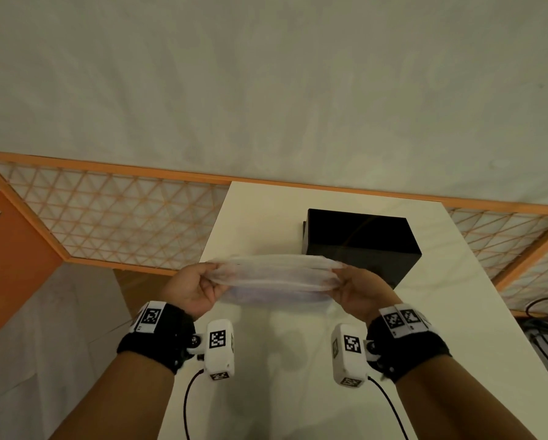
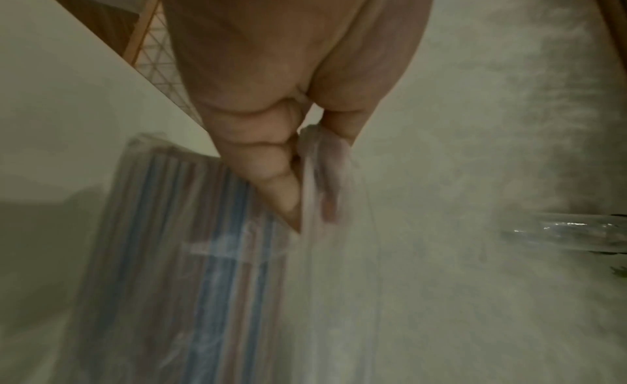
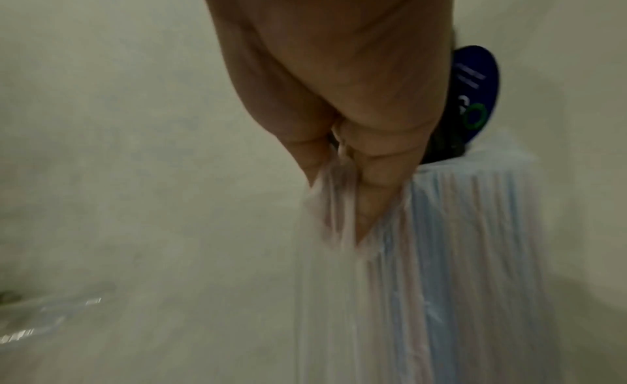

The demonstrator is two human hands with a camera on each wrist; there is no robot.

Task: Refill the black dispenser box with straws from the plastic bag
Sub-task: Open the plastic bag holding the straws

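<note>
Clear plastic bag (image 1: 274,276) stretched between both hands, held up above the white table (image 1: 266,214) and just in front of the black dispenser box (image 1: 361,241), which stands closed on the table toward the far edge. The left hand (image 1: 193,289) grips the bag's left end, fingers curled over the bunched film and thumb pressed against them; the left wrist view shows the same pinch, with the plastic gathered tight between thumb and fingers (image 2: 271,175). The right hand (image 1: 360,292) takes the other end in much the same way, its fingers (image 3: 376,180) curled narrow round a fold of film. Both hands are closed on the bag rather than spread. Striped straws (image 2: 203,242) in blue, red and white lie side by side inside the bag (blurred in every view, so their number cannot be told). A dark blue round label (image 3: 475,92) shows behind the right hand. Orange-framed lattice panels (image 1: 114,217) run behind the table, and dark cables (image 1: 545,331) lie on the floor at right.
</note>
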